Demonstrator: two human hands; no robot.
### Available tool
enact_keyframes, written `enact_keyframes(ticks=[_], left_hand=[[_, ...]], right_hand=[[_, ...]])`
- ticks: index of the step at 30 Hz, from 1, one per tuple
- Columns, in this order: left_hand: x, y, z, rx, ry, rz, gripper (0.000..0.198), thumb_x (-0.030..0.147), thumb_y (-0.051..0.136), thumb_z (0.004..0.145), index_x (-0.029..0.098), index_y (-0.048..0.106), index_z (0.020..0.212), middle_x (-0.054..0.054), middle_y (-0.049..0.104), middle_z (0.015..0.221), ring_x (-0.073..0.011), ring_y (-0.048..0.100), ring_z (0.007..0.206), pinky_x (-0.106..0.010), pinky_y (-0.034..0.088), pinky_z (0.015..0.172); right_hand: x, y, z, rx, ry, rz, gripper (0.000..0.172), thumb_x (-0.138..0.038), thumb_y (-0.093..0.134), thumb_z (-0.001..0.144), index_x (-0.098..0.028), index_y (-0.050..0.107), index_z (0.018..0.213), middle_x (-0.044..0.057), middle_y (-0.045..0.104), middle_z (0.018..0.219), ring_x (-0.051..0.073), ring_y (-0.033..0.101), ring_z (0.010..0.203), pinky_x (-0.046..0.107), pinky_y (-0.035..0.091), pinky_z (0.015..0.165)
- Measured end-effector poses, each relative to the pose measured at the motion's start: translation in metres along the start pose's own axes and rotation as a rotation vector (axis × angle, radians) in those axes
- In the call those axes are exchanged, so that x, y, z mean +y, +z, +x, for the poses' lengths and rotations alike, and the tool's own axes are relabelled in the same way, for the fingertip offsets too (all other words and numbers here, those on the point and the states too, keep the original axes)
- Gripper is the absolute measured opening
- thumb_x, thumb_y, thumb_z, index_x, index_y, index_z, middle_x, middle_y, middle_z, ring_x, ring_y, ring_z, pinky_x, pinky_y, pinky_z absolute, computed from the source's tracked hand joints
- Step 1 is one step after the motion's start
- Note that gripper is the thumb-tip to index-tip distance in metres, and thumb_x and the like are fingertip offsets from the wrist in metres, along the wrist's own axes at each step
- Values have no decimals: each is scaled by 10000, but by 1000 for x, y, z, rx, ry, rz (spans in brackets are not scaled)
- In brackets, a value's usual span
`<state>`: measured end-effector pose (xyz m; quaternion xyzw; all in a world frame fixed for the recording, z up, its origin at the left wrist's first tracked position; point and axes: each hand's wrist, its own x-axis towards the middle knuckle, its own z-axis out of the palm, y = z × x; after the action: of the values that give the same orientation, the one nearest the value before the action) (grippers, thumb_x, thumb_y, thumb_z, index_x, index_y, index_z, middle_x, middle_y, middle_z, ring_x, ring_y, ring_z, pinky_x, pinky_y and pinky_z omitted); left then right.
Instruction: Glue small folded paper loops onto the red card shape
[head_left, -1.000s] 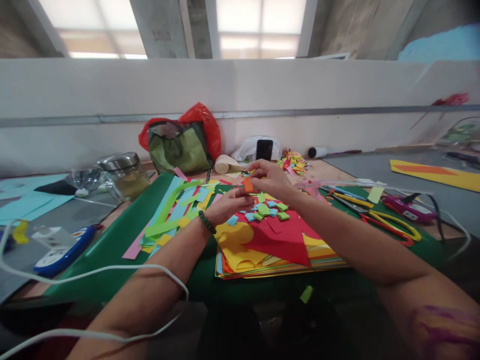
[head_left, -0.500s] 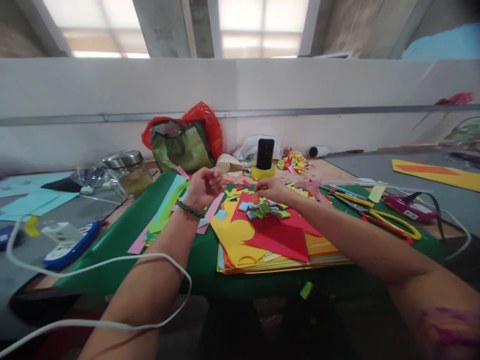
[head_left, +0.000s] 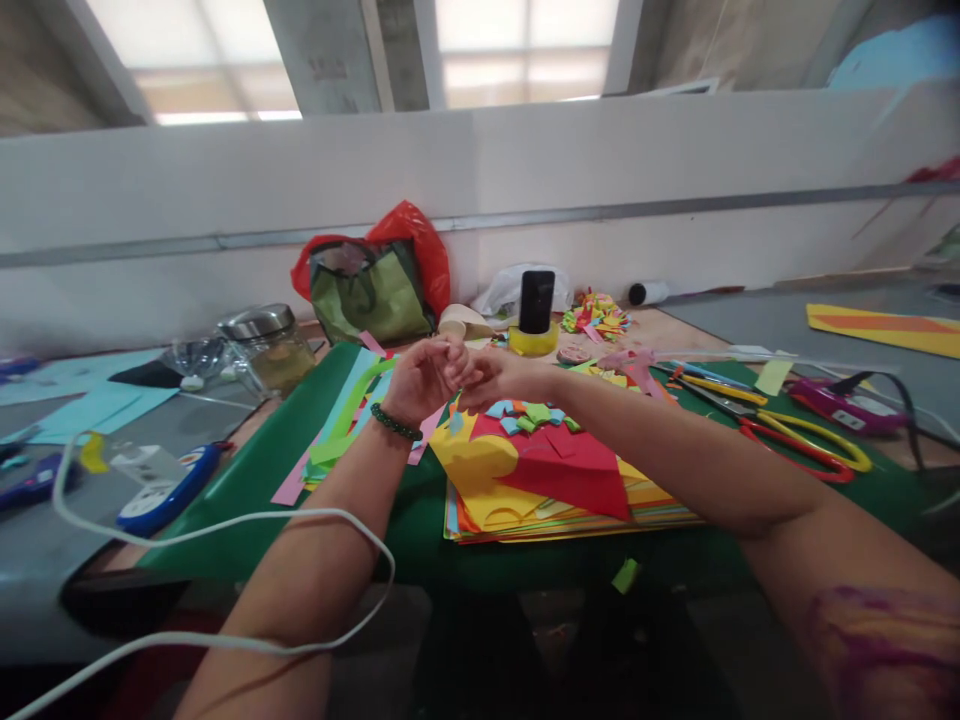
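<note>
From where I stand, take twelve o'clock as straight ahead towards the wall, with the clock's centre where the two hands meet. The left hand [head_left: 421,380] is turned palm inward, its fingers curled, and a green bracelet [head_left: 395,424] circles the wrist. The right hand [head_left: 510,378] comes in from three o'clock, fingers bent and touching the left ones; I cannot tell whether a bit of paper is pinched between them.

Folded bits [head_left: 536,412] of blue, green and orange paper lie at four o'clock, just beside the right hand, with a red sheet [head_left: 566,475] farther out. A yellow sheet [head_left: 480,460] sits at six, and under both is a paper stack [head_left: 540,535]. Cut strips [head_left: 337,450], one bright green, lie at eight on the green cover [head_left: 270,450] of the desk.

At one o'clock a phone [head_left: 537,300] stands upright by a yellow roll [head_left: 534,342]; a colourful pile [head_left: 596,316] is at two. Scissors [head_left: 739,410] rest at three, a bag [head_left: 367,290] at eleven, a jar [head_left: 268,350] between nine and ten.
</note>
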<state>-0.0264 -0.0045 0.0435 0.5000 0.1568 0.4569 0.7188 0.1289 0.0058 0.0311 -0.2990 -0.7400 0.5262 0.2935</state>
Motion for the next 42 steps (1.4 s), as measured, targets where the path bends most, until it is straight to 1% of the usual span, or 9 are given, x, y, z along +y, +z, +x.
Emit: enact_keyframes(ticks=[6,11,14,18,25,28,31,37,42], left_hand=[[15,-14,4,239,256,-206,266,151,441,803,179,431,539,46,291,450,-75,310,421,-202,438,528],[10,-31,13,366,287,-174,126,160,473,700,171,537,592,41,425,469,-60,320,402,-185,384,475],[-9,-21,15,167,186,67,337,84,535,561,169,674,856,-1,662,763,-54,423,492,-189,384,513],[-39,-7,14,-185,-8,299,460,41,653,491,175,696,930,-1,653,799,-95,513,629,-218,407,595],[-39,-15,13,-53,-70,315,280,245,731,729,146,696,988,50,456,585,-63,403,521,-195,343,520],[-31,-15,13,-19,-57,212,178,194,677,762,123,679,925,87,331,492,-51,314,437,-178,322,471],[-24,-15,13,53,-34,102,54,128,602,772,139,627,818,101,287,453,-48,287,396,-162,346,460],[-21,-14,13,73,-9,41,99,72,536,748,137,610,751,73,381,439,-54,382,392,-185,457,533],[-25,-9,11,29,40,82,57,81,611,740,136,628,744,-3,624,578,-99,606,550,-220,520,650]], right_hand=[[5,-39,-25,146,182,-89,206,-269,840,604,-138,695,668,16,690,595,108,645,539,198,535,521],[11,-61,-58,223,298,-165,258,-315,870,539,-147,726,673,31,692,576,130,644,524,226,537,516],[3,-50,-58,147,200,-232,221,-350,802,629,-160,726,715,9,682,601,126,632,556,237,519,544],[-17,-24,-40,126,-81,-581,156,-248,596,802,-166,677,696,-15,639,640,105,563,591,222,415,566],[-28,-43,-33,702,-147,-1054,241,-194,412,889,-198,498,664,34,563,651,158,492,616,288,303,585],[-26,-68,-42,939,-160,-926,278,-201,412,860,-210,470,588,22,542,575,148,489,569,280,307,553],[-24,-84,-50,995,-174,-650,248,-283,482,811,-187,577,603,10,574,558,124,477,493,259,330,496],[-18,-56,-48,712,-82,-260,142,-287,724,632,-169,657,672,-32,565,502,84,443,422,222,346,426],[-7,-9,-24,456,163,285,123,-236,636,778,-191,533,729,-25,631,631,110,598,503,213,461,480]])
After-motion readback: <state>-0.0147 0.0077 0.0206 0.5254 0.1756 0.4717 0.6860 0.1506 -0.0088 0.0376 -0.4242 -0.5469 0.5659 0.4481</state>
